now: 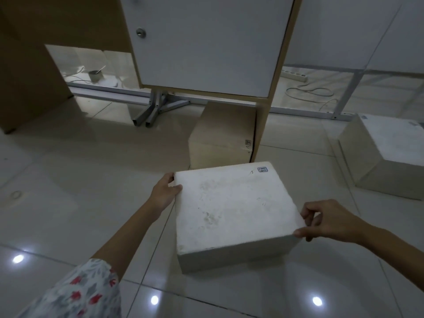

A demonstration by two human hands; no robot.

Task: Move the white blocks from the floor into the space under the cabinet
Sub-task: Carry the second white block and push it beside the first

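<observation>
A large white block (234, 210) with a small sticker at its far right corner fills the middle of the view, just above the tiled floor. My left hand (166, 191) grips its far left corner. My right hand (330, 222) grips its near right corner. Beyond it, a second white block (223, 136) sits in shadow in the space under the white cabinet (206, 42), against the cabinet's wooden right side panel (263, 125). A third white block (387, 154) rests on the floor at the right.
Grey metal frame legs (156, 109) and a floor rail run under and behind the cabinet. Cables (309, 91) and a power strip (294, 75) lie at the back right. A brown panel (29, 65) stands at the left. The glossy tiles (68, 180) reflect ceiling lights.
</observation>
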